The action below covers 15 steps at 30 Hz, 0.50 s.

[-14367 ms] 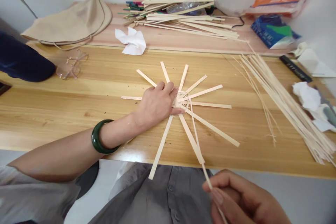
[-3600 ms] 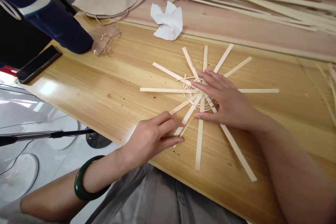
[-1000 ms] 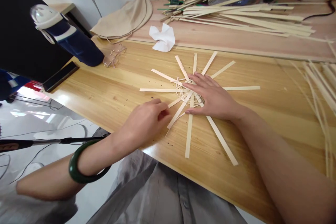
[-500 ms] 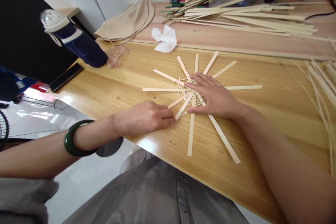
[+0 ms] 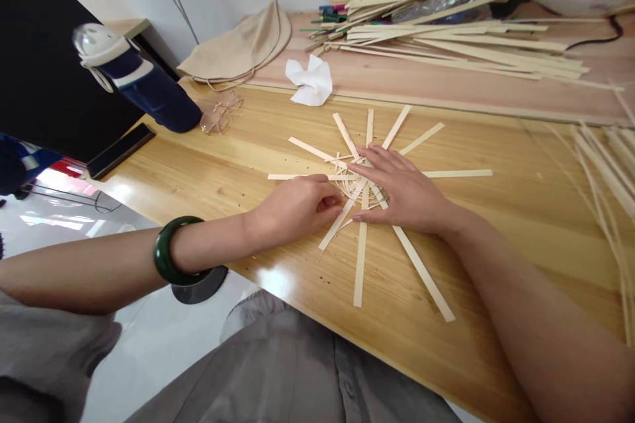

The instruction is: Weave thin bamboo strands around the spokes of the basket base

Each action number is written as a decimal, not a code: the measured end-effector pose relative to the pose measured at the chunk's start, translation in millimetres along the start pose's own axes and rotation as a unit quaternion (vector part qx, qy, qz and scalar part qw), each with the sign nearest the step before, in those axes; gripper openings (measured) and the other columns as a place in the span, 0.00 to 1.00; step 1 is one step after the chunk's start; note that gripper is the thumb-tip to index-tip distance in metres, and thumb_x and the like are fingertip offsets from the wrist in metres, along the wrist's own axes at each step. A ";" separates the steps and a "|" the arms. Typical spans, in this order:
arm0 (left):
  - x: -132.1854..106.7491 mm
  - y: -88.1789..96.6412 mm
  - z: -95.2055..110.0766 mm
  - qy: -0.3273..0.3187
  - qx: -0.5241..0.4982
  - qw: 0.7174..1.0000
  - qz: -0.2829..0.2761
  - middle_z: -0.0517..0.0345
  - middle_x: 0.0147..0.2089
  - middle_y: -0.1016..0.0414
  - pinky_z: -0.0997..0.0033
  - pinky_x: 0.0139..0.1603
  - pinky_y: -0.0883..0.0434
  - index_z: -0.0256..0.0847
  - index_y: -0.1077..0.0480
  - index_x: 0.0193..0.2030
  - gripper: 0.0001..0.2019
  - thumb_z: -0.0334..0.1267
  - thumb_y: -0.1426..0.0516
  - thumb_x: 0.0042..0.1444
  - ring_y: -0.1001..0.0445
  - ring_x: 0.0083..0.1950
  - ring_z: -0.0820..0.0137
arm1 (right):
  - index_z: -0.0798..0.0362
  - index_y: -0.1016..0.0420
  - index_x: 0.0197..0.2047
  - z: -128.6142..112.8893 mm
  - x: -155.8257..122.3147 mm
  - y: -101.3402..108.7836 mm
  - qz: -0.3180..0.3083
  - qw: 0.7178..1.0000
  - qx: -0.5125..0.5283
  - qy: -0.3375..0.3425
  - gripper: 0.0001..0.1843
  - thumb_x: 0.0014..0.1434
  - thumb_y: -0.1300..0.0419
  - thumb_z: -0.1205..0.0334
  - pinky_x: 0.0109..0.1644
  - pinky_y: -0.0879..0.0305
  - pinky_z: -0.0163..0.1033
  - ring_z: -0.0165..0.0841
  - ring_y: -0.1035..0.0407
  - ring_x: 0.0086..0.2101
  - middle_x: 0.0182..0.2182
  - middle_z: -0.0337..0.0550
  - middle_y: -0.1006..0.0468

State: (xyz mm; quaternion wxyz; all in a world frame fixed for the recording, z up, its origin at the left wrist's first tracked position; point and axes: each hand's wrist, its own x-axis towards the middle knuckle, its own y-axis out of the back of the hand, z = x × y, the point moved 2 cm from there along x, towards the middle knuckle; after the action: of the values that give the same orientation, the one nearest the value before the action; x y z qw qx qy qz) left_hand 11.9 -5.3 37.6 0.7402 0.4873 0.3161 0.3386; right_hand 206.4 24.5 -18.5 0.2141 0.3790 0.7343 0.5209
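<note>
A star of flat bamboo strips [image 5: 360,258] lies on the wooden table [image 5: 208,172], with thin strands woven round its centre. My right hand [image 5: 404,188] lies flat and open on that centre, fingers spread and pointing left. My left hand [image 5: 297,208], a green bangle [image 5: 171,258] on its wrist, sits just left of the centre with its fingers curled in a pinch. What it pinches is too small to name; it is at the thin strands beside a short strip [image 5: 333,230].
A dark blue bottle [image 5: 143,82] leans at the far left, with glasses [image 5: 218,115], a black phone [image 5: 116,151], a beige hat [image 5: 243,46] and a crumpled tissue [image 5: 311,80] nearby. Heaps of bamboo strips [image 5: 446,20] fill the back; thin splints [image 5: 602,172] lie at right.
My left hand has moved up and right, from the outer end of the short strip toward the woven centre. My right hand has stayed flat on the centre.
</note>
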 end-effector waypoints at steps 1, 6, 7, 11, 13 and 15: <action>3.1 -0.2 3.2 0.021 0.011 1.000 -0.004 0.56 0.37 0.24 0.72 0.35 0.31 0.38 0.24 0.40 0.07 0.39 0.40 0.60 0.26 0.34 0.69 | 0.49 0.43 0.71 0.0 -0.3 -0.2 0.001 1.000 -0.002 0.001 0.47 0.54 0.39 0.35 0.73 0.59 0.56 0.45 0.60 0.71 0.72 0.50 0.50; 12.0 -0.9 11.8 0.055 0.081 0.995 -0.004 0.55 0.40 0.24 0.68 0.39 0.29 0.39 0.27 0.40 0.10 0.42 0.37 0.56 0.24 0.41 0.63 | 0.48 0.43 0.70 -2.4 -0.9 -1.7 0.016 1.000 -0.009 0.003 0.46 0.55 0.39 0.36 0.72 0.56 0.58 0.46 0.58 0.70 0.71 0.51 0.49; 12.9 -1.1 11.2 0.053 0.084 0.995 -0.004 0.55 0.40 0.24 0.67 0.40 0.28 0.39 0.27 0.41 0.10 0.42 0.37 0.56 0.24 0.43 0.62 | 0.48 0.42 0.70 -4.2 -1.1 -2.0 0.021 1.000 -0.010 -0.002 0.46 0.55 0.39 0.36 0.71 0.55 0.59 0.46 0.58 0.70 0.71 0.51 0.48; 12.4 -0.3 4.6 0.036 0.111 0.993 0.005 0.52 0.42 0.24 0.60 0.47 0.27 0.37 0.26 0.42 0.08 0.38 0.38 0.58 0.25 0.47 0.58 | 0.50 0.39 0.69 -16.6 -2.8 -1.9 0.041 0.997 -0.026 -0.057 0.44 0.56 0.40 0.36 0.71 0.53 0.60 0.48 0.54 0.69 0.70 0.52 0.46; 5.3 -0.1 3.2 0.005 0.110 0.993 0.032 0.50 0.43 0.25 0.57 0.50 0.27 0.36 0.26 0.44 0.07 0.36 0.41 0.61 0.27 0.48 0.58 | 0.51 0.39 0.69 -24.1 -4.1 -1.2 0.045 0.994 -0.038 -0.092 0.43 0.56 0.41 0.36 0.70 0.54 0.61 0.48 0.52 0.69 0.70 0.52 0.45; -9.1 -3.5 5.2 -0.030 0.064 0.995 0.066 0.49 0.44 0.25 0.58 0.50 0.26 0.36 0.26 0.44 0.08 0.35 0.45 0.65 0.27 0.48 0.60 | 0.51 0.39 0.69 -30.9 -5.4 -0.1 0.044 0.991 -0.050 -0.118 0.44 0.56 0.43 0.34 0.70 0.55 0.64 0.49 0.51 0.68 0.69 0.52 0.44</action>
State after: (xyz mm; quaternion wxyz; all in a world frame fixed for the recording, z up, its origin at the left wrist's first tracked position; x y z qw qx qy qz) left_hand 11.5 -16.3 37.3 0.6925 0.5635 0.2820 0.3513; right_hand 187.8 1.7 -7.7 0.2945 0.4583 0.6595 0.5180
